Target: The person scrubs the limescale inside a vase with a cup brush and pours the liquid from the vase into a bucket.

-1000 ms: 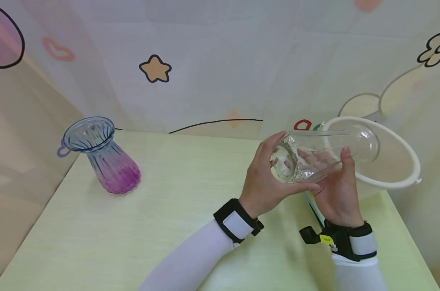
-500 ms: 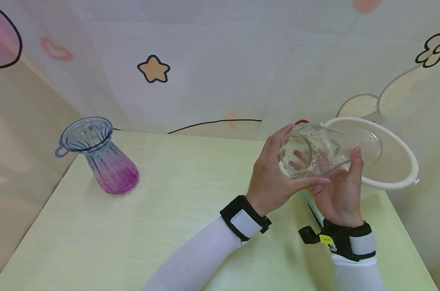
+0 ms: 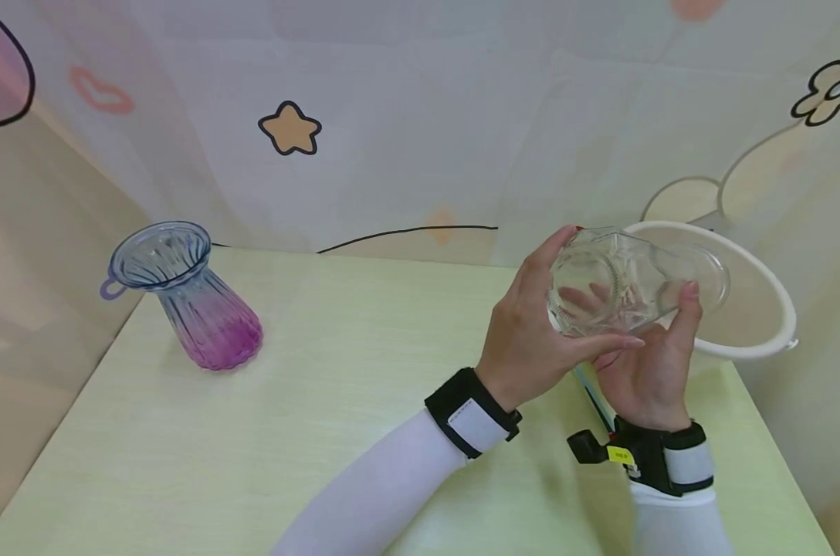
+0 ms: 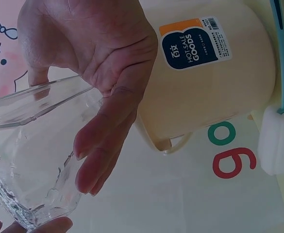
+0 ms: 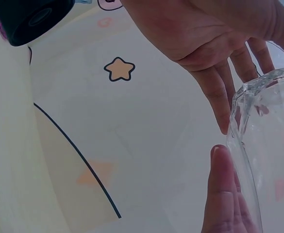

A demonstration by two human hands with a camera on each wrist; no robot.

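Clear glass (image 3: 614, 282) now tipped nearer the basin (image 3: 774, 340), fingers gripping it; sponge brush (image 4: 276, 145) only in left-wrist view.

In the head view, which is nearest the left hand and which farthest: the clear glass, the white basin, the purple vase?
1. Clear glass: held in the left hand.
2. White basin: just right, behind the glass.
3. Purple vase: far left on the table.

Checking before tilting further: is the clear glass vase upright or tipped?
Tipped: the clear glass vase lies nearly sideways over the white plastic bucket.
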